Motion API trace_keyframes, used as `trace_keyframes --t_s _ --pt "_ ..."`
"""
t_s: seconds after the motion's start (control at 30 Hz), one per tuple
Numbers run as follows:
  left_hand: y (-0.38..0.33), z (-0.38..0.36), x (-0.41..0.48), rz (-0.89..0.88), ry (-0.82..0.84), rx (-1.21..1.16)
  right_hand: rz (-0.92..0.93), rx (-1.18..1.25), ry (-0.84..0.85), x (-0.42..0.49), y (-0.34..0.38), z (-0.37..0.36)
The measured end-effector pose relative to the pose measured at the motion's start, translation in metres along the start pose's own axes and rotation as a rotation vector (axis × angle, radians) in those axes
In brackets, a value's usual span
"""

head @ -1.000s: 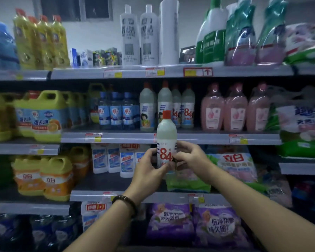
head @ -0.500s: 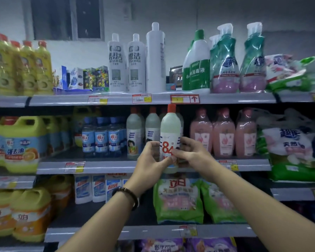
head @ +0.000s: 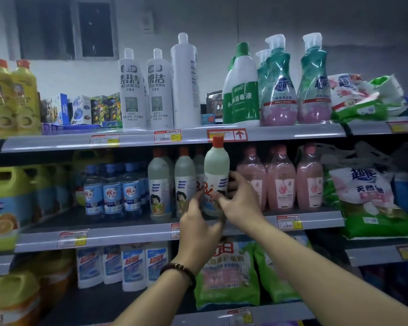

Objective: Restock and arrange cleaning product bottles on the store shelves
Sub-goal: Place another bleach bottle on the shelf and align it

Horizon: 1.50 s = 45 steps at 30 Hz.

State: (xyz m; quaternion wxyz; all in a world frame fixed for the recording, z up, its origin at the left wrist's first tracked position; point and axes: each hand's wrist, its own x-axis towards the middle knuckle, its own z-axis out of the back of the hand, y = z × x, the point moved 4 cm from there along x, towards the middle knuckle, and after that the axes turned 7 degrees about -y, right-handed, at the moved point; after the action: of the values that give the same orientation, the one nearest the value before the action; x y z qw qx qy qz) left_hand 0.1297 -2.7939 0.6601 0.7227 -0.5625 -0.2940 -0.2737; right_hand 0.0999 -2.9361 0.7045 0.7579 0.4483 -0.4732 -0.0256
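While hands (head: 199,223) (head: 242,203) grip, bottle (head: 216,169) seemingly upright, cap (head: 217,140) up.

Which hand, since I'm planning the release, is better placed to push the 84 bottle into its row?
Likely the right hand: its fingers curl round the 84 bottle at mid-height; the left hand sits lower by the base, grip blurred.

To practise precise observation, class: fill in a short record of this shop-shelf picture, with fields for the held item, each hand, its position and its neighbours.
Held item: white bottle, red cap, upright, "84" on label
Left hand: grips the bottle's lower part
Right hand: fingers curled round its label side
Position: at the middle shelf front; whether it rests there cannot be told
Neighbours: similar white bottles on its left, pink bottles on its right
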Motion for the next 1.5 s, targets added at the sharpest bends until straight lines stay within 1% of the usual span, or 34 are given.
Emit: trace_keyframes --t_s 0.17,0.33,0.47,0.57,0.77,0.87,1.0,1.1,1.17,1.23,1.3,1.37,1.4,1.5 --pt "0.010 -0.010 0.009 0.084 0.108 -0.014 0.022 -0.101 -0.050 0.008 -0.010 -0.017" --pt "0.019 -0.013 0.018 0.034 0.137 0.023 -0.034 -0.141 -0.119 0.014 -0.023 -0.033" --pt "0.028 -0.013 0.019 0.029 0.168 0.007 -0.123 -0.235 -0.133 0.018 -0.033 -0.043" --pt "0.033 -0.011 0.020 0.037 0.175 -0.018 -0.137 -0.262 -0.100 0.023 -0.033 -0.047" --pt "0.033 -0.003 0.014 0.062 0.155 -0.072 -0.152 -0.227 -0.004 0.025 -0.036 -0.050" --pt "0.033 0.005 0.011 0.049 0.100 -0.060 -0.161 -0.228 0.037 0.021 -0.035 -0.050" --pt "0.039 0.020 0.003 0.091 0.068 -0.070 -0.149 -0.256 0.030 0.019 -0.030 -0.050" --pt "0.051 0.033 -0.011 0.100 0.118 -0.029 -0.187 -0.208 0.019 0.008 -0.028 -0.050" --pt "0.062 0.043 -0.024 0.119 0.164 -0.003 -0.145 -0.230 -0.062 -0.009 -0.026 -0.048" --pt "0.079 0.055 -0.041 0.140 0.194 0.048 0.023 -0.292 -0.176 -0.037 -0.020 -0.048" --pt "0.095 0.068 -0.063 0.168 0.225 0.108 0.218 -0.285 -0.202 -0.074 -0.014 -0.054" --pt "0.118 0.080 -0.090 0.239 0.251 0.137 0.310 -0.204 -0.102 -0.115 -0.016 -0.067" --pt "0.131 0.087 -0.105 0.269 0.260 0.153 0.307 -0.179 -0.012 -0.136 -0.020 -0.077" --pt "0.175 0.111 -0.153 0.365 0.239 0.224 0.173 -0.193 0.315 -0.201 -0.053 -0.114"
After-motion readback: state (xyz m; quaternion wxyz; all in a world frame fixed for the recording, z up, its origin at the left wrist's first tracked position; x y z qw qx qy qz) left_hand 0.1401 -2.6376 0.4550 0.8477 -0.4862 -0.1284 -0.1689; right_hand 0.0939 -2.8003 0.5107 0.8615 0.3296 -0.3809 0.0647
